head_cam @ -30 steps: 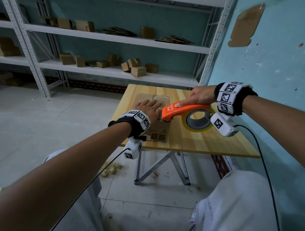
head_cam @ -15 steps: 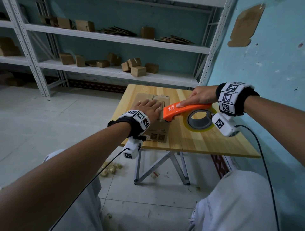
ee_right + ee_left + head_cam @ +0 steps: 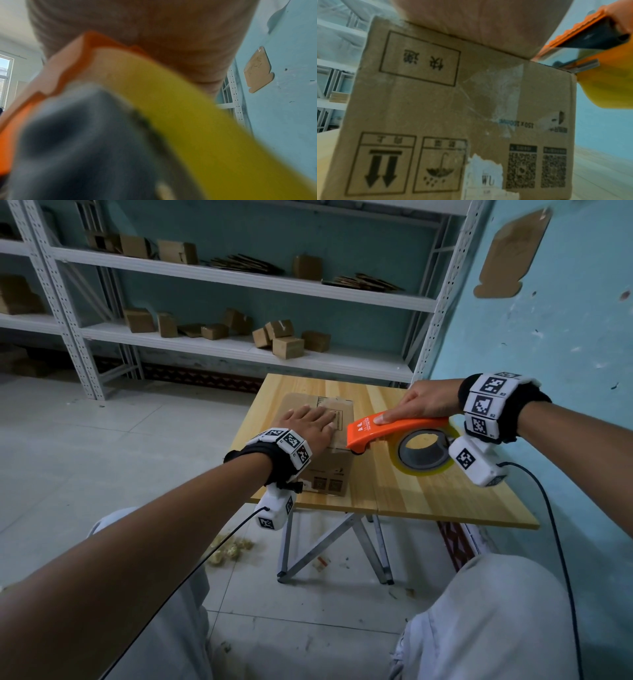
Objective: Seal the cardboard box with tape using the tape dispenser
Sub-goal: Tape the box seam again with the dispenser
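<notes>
A brown cardboard box (image 3: 337, 472) (image 3: 436, 108) with printed symbols stands on the wooden table (image 3: 411, 491). My left hand (image 3: 310, 424) lies flat on the box top, fingers straight. My right hand (image 3: 423, 404) grips the orange tape dispenser (image 3: 394, 429) (image 3: 583, 32) from above, index finger stretched along its top. The dispenser's front end sits at the box's near right top corner, its yellowish tape roll (image 3: 424, 450) (image 3: 188, 108) hanging beside the box. In the left wrist view a clear strip of tape (image 3: 556, 56) runs from the dispenser onto the box edge.
White metal shelving (image 3: 239, 347) behind the table holds several small cardboard boxes. A blue wall (image 3: 548, 337) runs close along the table's right side. The table stands on folding metal legs (image 3: 329, 546), with debris on the tiled floor (image 3: 68, 457).
My right hand has drawn the dispenser slightly right and toward me along the box top. The left hand has stayed flat on the box.
</notes>
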`<state>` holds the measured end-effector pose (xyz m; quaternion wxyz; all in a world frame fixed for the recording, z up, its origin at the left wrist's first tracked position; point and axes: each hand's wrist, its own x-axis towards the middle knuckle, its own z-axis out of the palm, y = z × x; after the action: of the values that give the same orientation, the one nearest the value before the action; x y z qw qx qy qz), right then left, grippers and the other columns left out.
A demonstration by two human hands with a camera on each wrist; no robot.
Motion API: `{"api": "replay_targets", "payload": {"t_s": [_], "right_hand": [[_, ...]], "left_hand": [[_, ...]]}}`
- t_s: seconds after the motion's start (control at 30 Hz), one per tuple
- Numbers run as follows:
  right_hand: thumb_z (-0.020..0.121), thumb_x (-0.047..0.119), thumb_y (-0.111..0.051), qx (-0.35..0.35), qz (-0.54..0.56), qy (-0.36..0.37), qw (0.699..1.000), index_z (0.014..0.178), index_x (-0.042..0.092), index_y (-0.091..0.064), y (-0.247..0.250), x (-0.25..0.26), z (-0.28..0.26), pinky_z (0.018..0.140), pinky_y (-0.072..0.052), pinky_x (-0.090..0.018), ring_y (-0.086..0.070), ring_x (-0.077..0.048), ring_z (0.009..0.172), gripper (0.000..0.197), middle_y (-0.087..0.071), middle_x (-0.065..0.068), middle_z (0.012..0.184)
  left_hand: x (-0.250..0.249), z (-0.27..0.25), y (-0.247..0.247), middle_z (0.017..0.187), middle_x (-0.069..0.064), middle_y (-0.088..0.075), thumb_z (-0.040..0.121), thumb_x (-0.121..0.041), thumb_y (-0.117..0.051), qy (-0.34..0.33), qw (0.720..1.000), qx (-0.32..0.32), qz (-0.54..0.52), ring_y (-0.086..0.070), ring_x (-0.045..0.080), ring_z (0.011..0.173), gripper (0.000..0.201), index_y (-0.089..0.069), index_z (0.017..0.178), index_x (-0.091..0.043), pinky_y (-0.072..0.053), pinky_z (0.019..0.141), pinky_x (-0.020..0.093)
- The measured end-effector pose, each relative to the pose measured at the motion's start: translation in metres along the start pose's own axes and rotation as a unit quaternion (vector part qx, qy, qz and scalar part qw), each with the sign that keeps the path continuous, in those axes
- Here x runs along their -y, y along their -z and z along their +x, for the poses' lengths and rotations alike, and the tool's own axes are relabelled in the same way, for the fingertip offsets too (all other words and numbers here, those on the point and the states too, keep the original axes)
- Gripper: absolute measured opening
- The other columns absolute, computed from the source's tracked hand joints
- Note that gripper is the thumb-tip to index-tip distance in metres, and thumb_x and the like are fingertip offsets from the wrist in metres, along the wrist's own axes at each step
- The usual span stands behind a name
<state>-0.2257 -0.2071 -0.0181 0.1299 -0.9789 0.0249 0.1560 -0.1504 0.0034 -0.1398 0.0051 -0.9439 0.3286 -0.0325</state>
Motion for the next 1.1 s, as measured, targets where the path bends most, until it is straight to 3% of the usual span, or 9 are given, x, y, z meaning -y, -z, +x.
{"api": "replay_targets", "payload": {"t_s": [0.07, 0.33, 0.53, 0.73, 0.87, 1.0, 1.1], "right_hand": [[0.064, 0.072, -0.056, -0.004, -0.005, -0.010, 1.000, 0.082, 0.014, -0.072, 0.004, -0.010, -0.004, 0.067, -0.050, -0.028, -0.062, -0.012, 0.057, 0.063, -0.069, 0.004, 0.063], [0.076, 0.066, -0.060, -0.007, 0.016, -0.034, 0.999, 0.091, 0.010, -0.074, -0.009, -0.032, -0.006, 0.064, -0.049, -0.025, -0.064, -0.009, 0.055, 0.060, -0.071, 0.003, 0.065], [0.055, 0.077, -0.058, -0.004, 0.011, -0.027, 1.000, 0.086, 0.014, -0.075, -0.009, -0.034, -0.001, 0.070, -0.053, -0.028, -0.066, -0.011, 0.060, 0.072, -0.072, 0.003, 0.065], [0.060, 0.074, -0.058, -0.001, 0.003, -0.029, 1.000, 0.087, 0.013, -0.075, -0.009, -0.033, 0.000, 0.067, -0.049, -0.025, -0.065, -0.009, 0.059, 0.069, -0.071, 0.005, 0.064], [0.070, 0.071, -0.059, -0.003, 0.002, -0.032, 0.999, 0.085, 0.015, -0.074, -0.008, -0.033, -0.002, 0.071, -0.050, -0.026, -0.065, -0.009, 0.059, 0.061, -0.071, 0.005, 0.065], [0.074, 0.071, -0.059, -0.011, -0.013, -0.034, 0.999, 0.085, 0.016, -0.075, -0.011, -0.033, -0.003, 0.068, -0.048, -0.025, -0.064, -0.009, 0.061, 0.059, -0.070, 0.005, 0.066], [0.068, 0.075, -0.057, -0.008, -0.028, -0.030, 0.999, 0.085, 0.015, -0.075, -0.014, -0.032, -0.002, 0.068, -0.048, -0.024, -0.063, -0.009, 0.062, 0.065, -0.069, 0.003, 0.069]], "left_hand": [[0.000, -0.001, 0.001, 0.161, -0.002, 0.000, 0.100, -0.032, -0.021, 0.001, 1.000, 0.004, -0.006, 0.001, 0.024, 0.148, 0.054, -0.010, 0.152, -0.023, -0.010, 0.118, 0.050], [-0.010, -0.010, 0.009, 0.161, -0.001, -0.001, 0.101, -0.033, -0.022, 0.007, 1.000, 0.004, -0.008, -0.001, 0.026, 0.147, 0.054, -0.010, 0.152, -0.023, -0.010, 0.118, 0.049], [-0.011, -0.013, 0.014, 0.159, 0.005, -0.006, 0.093, -0.037, -0.043, -0.043, 0.996, 0.000, 0.077, -0.006, 0.033, 0.145, 0.060, -0.017, 0.147, -0.028, -0.018, 0.115, 0.055], [-0.007, -0.004, 0.011, 0.159, 0.002, -0.003, 0.088, -0.039, -0.058, -0.065, 0.991, 0.021, 0.119, -0.004, 0.035, 0.145, 0.075, -0.014, 0.148, -0.030, -0.018, 0.113, 0.059], [-0.010, 0.007, 0.023, 0.159, 0.005, -0.006, 0.094, -0.039, -0.051, -0.071, 0.986, 0.069, 0.134, -0.006, 0.034, 0.145, 0.067, -0.015, 0.149, -0.029, -0.019, 0.113, 0.058], [-0.021, 0.015, 0.028, 0.159, 0.003, -0.012, 0.099, -0.047, -0.029, 0.050, 0.998, 0.039, -0.016, -0.009, 0.031, 0.146, 0.049, -0.030, 0.146, -0.030, -0.010, 0.117, 0.051], [-0.026, 0.021, 0.028, 0.157, 0.007, -0.018, 0.099, -0.039, -0.026, 0.046, 0.996, 0.029, -0.076, -0.016, 0.033, 0.144, 0.045, -0.036, 0.141, -0.024, -0.016, 0.116, 0.050]]}}
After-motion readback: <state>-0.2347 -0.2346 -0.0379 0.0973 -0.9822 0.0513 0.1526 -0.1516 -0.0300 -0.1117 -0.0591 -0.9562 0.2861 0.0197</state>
